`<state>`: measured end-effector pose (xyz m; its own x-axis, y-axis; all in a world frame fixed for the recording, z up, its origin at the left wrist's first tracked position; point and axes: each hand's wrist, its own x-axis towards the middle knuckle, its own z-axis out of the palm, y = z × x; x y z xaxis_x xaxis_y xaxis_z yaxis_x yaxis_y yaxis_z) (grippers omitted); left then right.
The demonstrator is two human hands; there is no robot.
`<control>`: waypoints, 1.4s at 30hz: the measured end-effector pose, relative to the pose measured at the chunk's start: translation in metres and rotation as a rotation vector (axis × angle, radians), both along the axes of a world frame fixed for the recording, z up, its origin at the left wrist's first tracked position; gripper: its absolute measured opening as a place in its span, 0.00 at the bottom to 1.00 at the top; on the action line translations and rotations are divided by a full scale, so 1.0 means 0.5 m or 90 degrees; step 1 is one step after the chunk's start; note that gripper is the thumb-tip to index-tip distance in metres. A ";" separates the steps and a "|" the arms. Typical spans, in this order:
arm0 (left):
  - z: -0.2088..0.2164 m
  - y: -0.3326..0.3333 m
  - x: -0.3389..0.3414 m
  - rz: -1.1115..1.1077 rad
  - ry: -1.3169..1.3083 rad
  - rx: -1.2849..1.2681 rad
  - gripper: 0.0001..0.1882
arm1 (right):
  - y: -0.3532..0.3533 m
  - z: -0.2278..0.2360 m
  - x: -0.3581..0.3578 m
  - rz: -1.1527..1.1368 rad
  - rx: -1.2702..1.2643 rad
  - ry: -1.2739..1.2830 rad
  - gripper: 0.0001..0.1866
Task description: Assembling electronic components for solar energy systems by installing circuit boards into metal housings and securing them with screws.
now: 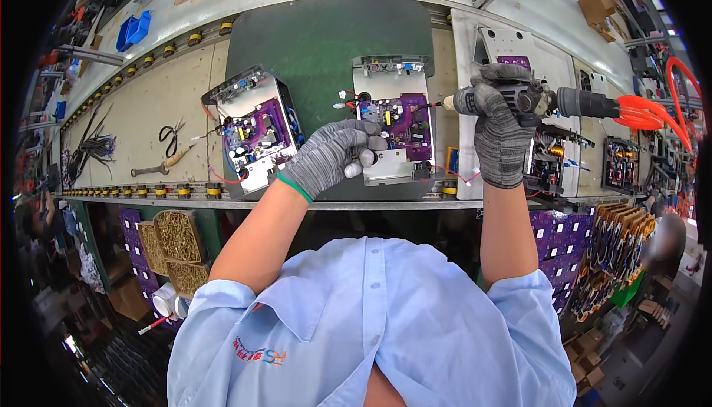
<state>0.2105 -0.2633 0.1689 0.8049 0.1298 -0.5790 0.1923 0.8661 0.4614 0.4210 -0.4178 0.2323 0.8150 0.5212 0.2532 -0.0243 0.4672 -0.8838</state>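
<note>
My right hand, in a grey knit glove, is wrapped round an air screwdriver held sideways. Its bit points left at the edge of a purple circuit board inside an open metal case. An orange coiled hose trails from the tool's rear. My left hand, gloved too, is at the case's left side with thumb and fingers drawn together; whatever is between them is hidden. Left of it, a second open case with a purple board sits tilted. Both cases rest on a green board.
Scissors, a wrench and a bundle of dark wires lie at the left. More part-built units stand at the right. Boxes of brass-coloured screws are below the bench edge. Blue bins stand far left.
</note>
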 end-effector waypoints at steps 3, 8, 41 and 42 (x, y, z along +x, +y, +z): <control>0.001 -0.004 -0.008 -0.025 -0.035 0.016 0.16 | 0.010 -0.005 -0.001 0.020 -0.005 0.025 0.16; 0.009 -0.004 -0.012 -0.022 -0.012 0.051 0.16 | 0.021 -0.001 -0.006 0.058 -0.093 -0.050 0.18; -0.017 -0.032 -0.049 -0.077 -0.023 0.228 0.16 | 0.057 -0.025 -0.018 0.151 -0.145 -0.067 0.16; -0.012 -0.033 -0.047 -0.030 -0.062 0.161 0.15 | 0.060 -0.023 -0.021 0.152 -0.143 -0.069 0.16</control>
